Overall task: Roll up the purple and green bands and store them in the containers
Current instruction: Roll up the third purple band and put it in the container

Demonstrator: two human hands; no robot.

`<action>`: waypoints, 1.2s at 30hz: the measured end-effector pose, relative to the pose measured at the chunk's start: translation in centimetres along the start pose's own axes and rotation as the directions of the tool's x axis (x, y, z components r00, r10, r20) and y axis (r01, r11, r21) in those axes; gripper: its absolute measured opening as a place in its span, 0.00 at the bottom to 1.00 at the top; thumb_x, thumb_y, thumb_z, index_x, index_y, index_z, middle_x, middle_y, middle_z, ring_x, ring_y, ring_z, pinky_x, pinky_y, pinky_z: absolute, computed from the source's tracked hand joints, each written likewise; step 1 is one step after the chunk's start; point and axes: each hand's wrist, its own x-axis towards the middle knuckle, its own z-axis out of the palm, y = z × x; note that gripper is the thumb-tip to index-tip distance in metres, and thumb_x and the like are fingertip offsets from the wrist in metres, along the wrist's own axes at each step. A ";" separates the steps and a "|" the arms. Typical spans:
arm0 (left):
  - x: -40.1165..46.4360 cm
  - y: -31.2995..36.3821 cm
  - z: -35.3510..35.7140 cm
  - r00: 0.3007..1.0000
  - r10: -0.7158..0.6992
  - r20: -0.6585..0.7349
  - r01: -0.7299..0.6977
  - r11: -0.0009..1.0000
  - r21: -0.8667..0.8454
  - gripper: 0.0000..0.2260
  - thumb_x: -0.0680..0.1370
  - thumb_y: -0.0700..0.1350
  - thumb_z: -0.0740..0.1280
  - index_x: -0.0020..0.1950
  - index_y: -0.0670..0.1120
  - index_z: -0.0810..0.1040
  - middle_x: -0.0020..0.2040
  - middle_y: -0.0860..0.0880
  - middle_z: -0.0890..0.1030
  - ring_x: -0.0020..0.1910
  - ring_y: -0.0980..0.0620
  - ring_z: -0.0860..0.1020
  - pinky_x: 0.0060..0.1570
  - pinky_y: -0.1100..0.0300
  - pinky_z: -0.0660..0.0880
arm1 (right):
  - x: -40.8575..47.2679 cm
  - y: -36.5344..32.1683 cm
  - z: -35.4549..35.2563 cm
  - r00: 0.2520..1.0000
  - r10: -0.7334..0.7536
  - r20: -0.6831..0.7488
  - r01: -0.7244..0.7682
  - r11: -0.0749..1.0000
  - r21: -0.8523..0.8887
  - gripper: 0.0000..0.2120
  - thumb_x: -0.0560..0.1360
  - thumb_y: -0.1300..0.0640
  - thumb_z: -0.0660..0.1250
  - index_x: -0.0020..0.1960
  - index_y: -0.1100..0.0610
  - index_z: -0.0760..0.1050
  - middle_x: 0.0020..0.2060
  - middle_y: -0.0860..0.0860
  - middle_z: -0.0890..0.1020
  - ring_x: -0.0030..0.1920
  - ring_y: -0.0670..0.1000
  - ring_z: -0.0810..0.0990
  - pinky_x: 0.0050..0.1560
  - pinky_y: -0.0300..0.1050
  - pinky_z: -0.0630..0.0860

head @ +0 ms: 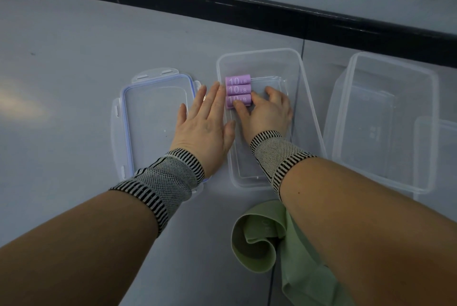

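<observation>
Three purple rolled bands (238, 85) marked "10 LB" lie side by side at the far left of a clear container (259, 58). My right hand (269, 110) reaches inside the container; its thumb lies on the nearest purple roll (244, 100) and its curled fingers sit at that roll's right end. My left hand (205, 123) is flat with straight fingers, outside the container against its left wall. Loose, unrolled green bands (259, 246) lie on the table near me, partly hidden under my right forearm.
A clear lid with a blue seal (153, 118) lies left of the container, partly under my left hand. A second clear container (385, 118) stands to the right, with another clear lid (437, 147) at the right edge. A black strip runs along the table's far side.
</observation>
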 end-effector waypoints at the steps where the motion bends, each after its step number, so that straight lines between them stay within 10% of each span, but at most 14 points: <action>1: 0.0 0.0 0.0 1.000 0.000 -0.003 0.000 1.000 -0.003 0.29 0.80 0.53 0.49 0.78 0.47 0.43 0.78 0.51 0.45 0.77 0.51 0.42 0.74 0.46 0.44 | 0.0 0.0 0.0 1.000 0.001 0.002 -0.001 1.000 0.004 0.21 0.75 0.37 0.58 0.63 0.45 0.75 0.71 0.51 0.66 0.72 0.56 0.58 0.71 0.56 0.55; 21: -1.4 0.5 -1.3 0.999 -0.032 0.008 0.032 0.999 0.018 0.28 0.81 0.56 0.49 0.78 0.49 0.43 0.78 0.53 0.44 0.77 0.52 0.41 0.74 0.46 0.42 | -2.8 -0.6 -4.4 0.990 -0.136 0.046 0.121 0.963 0.242 0.29 0.77 0.43 0.60 0.73 0.54 0.60 0.67 0.53 0.68 0.67 0.52 0.65 0.63 0.40 0.61; 36: -12.1 10.4 -2.3 0.984 0.175 0.021 -0.174 0.984 -0.039 0.33 0.76 0.62 0.46 0.77 0.46 0.54 0.78 0.48 0.53 0.77 0.47 0.49 0.73 0.45 0.53 | -16.4 10.2 -17.7 0.956 -0.226 0.188 0.207 0.971 0.115 0.32 0.75 0.42 0.63 0.75 0.52 0.58 0.72 0.53 0.62 0.72 0.52 0.62 0.72 0.48 0.61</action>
